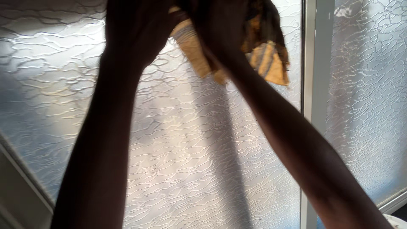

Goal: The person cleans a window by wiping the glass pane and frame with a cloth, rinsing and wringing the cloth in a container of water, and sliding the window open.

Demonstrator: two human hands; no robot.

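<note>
Frosted, crackle-patterned glass fills pretty much the whole head view, w/ light coming through from behind so everything in front is basically a silhouette. Both arms go up from the bottom edge to the top of the frame.

Right hand is up top, a bit right of centre, bunched around a yellow-orange cloth. The cloth looks striped, w/ a darker part higher up, and it's right up against the glass pane near the top edge. One flap hangs down to the right of the wrist, another bit pokes out on the left side between the two hands. Fingers are closed into the fabric afaict, though the hand is very dark and partly cut off by the frame.

Left hand is just beside it, top left of centre, near or touching the cloth's left end. Can't tell if it's gripping or just resting flat, too dark and backlit.

A pale window frame bar runs vertical on the right, w/ a second pane of the same textured glass past it. More pale frame slants across the bottom-left corner.
</note>
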